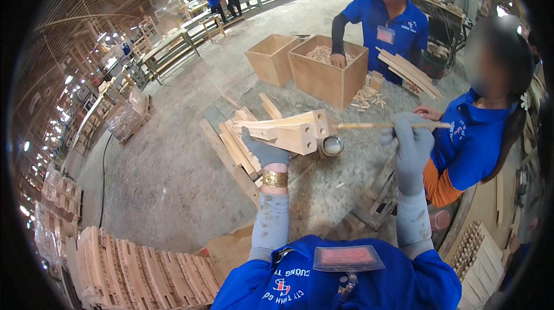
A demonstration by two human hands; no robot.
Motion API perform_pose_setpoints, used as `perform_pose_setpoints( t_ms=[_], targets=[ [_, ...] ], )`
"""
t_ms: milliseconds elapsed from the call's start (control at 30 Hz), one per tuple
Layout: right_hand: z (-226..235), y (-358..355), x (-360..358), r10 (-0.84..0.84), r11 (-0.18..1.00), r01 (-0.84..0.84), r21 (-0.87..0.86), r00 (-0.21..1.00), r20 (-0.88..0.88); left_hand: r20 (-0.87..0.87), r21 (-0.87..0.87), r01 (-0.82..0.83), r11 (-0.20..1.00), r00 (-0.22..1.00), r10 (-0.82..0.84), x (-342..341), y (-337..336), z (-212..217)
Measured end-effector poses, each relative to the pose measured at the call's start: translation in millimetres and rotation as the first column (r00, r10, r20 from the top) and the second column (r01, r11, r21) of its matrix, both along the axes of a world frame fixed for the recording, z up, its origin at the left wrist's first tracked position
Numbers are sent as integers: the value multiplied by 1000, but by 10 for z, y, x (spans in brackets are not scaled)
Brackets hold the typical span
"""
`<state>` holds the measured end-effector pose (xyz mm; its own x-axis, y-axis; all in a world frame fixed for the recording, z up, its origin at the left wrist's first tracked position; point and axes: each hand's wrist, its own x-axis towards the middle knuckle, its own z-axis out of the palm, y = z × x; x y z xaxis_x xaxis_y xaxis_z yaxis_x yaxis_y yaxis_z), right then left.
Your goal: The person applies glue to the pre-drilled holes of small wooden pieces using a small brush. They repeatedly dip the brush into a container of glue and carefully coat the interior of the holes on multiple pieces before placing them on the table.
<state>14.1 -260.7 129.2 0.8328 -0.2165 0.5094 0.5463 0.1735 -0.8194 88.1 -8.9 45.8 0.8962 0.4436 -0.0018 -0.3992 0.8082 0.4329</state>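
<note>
Our left hand (262, 151) grips a drilled wood block (291, 132) above the floor, fingers closed round it. Our right hand (411, 147) clasps a thin stick (386, 126), tip at the block's holes. We judge gluing underway; next needs steady aim into a hole.

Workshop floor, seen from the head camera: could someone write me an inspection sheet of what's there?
Surface: grey concrete floor, dusty, with planks lying on it.
Job's things: pale wooden block with drilled holes, gripped from below; thin wooden stick pointing at the block's end; small round tin just beneath.
Clutter: two open wooden crates, small wood pieces, stacked slats.
Hands: left hand gloved grey, on the block; right hand gloved, holding the stick.
Cables: one dark cable across the floor.
Surroundings: co-workers in blue shirts, long workbenches, wrapped stacks.
</note>
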Motion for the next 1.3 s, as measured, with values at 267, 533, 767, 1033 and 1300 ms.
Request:
perform_pose_setpoints(
  t_ms=[267,533,767,1033,1300],
  targets=[
    [-1901,-18,1315,-203,551,74,-831,978,-47,105,147,39,988,993,-55,-210,215,-74],
    [-2677,276,1746,-268,514,61,-855,959,-92,73,187,83,979,992,-99,-350,412,-115],
    [-2662,240,1717,-218,572,106,-814,976,-26,-38,296,-110,949,991,126,-420,510,-191],
    [-2684,173,1429,260,926,14,377,701,-664,-64,116,-6,993,998,14,-452,247,142],
    [-1490,-68,1111,330,848,-63,526,840,-430,-141,185,-108,977,981,135,-326,40,231]
  ],
)
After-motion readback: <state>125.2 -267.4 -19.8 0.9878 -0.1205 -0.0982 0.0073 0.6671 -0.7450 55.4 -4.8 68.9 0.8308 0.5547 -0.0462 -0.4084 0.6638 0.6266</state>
